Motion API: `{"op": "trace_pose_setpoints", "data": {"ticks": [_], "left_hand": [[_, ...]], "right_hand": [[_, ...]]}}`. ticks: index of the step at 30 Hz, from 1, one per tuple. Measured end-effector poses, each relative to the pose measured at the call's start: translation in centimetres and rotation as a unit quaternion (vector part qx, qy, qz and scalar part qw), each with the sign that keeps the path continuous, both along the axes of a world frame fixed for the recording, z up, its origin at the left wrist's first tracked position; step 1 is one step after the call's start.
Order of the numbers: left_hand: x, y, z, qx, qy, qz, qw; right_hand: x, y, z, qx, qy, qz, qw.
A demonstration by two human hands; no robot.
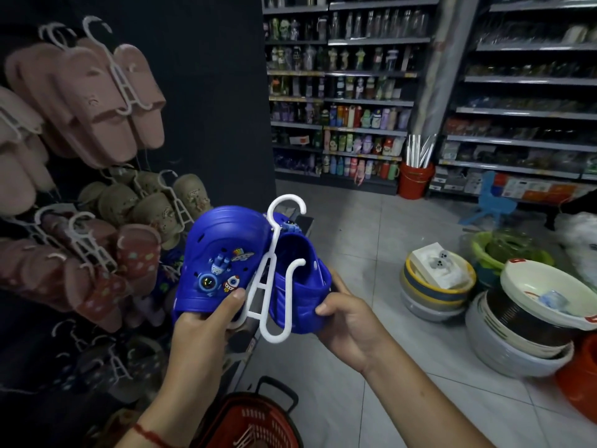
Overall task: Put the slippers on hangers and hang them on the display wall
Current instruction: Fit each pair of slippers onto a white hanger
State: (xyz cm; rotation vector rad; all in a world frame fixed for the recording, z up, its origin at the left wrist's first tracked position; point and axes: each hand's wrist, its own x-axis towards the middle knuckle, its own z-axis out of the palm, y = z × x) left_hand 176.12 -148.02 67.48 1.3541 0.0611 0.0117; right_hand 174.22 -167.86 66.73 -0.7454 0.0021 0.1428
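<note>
centre frame: left hand (206,313) grips left blue clog (223,260), right hand (347,318) grips right clog (298,286); white hanger (274,273) between them.

Display wall (210,92) left; bowls (517,318) right; basket (258,421) seemingly below hanger (277,270).

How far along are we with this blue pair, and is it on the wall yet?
Not yet. Done: pink pairs and others already hang on the display wall. In hand: the left hand grips the charm-covered blue slipper, the right hand holds the other blue slipper, with the white hanger between them; its right prong looks still outside the shoe. Left: seat that slipper, then hook the hanger on the wall.
</note>
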Motion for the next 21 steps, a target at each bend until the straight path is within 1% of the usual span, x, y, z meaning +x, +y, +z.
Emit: {"op": "trace_pose_setpoints", "data": {"ticks": [2,5,7,9,12,14,17,19,21], "left_hand": [[-0.5,-0.5,0.3,-0.029,-0.012,-0.011,0.999],[-1.1,-1.8,0.8,-0.124,0.002,-0.047,0.991],[-1.4,-2.4,0.6,-0.161,0.000,-0.069,0.985],[-1.6,-3.0,0.3,-0.174,-0.007,-0.051,0.983],[-2.0,-3.2,-0.1,-0.157,-0.025,-0.044,0.986],[-2.1,-2.9,-0.6,-0.128,-0.026,-0.042,0.991],[-2.1,-2.2,-1.0,-0.084,-0.060,-0.056,0.993],[-2.2,-1.6,-1.1,-0.055,-0.080,-0.065,0.993],[-2.3,-1.0,-1.0,-0.022,-0.102,-0.088,0.991]], "right_hand": [[-0.4,0.7,-0.1,0.028,0.014,-0.002,0.999],[-1.1,1.8,-0.7,0.056,0.032,-0.005,0.998],[-1.2,2.1,-1.2,0.060,0.052,-0.007,0.997],[-1.3,2.0,-1.2,0.041,0.071,-0.006,0.997],[-1.5,1.9,-0.7,-0.043,0.096,0.008,0.994],[-1.6,1.9,-0.4,-0.084,0.133,0.009,0.987],[-1.6,1.7,-0.1,-0.107,0.173,0.002,0.979],[-1.8,1.4,0.5,-0.115,0.168,0.001,0.979],[-2.1,1.2,1.0,-0.102,0.162,0.019,0.981]]}}
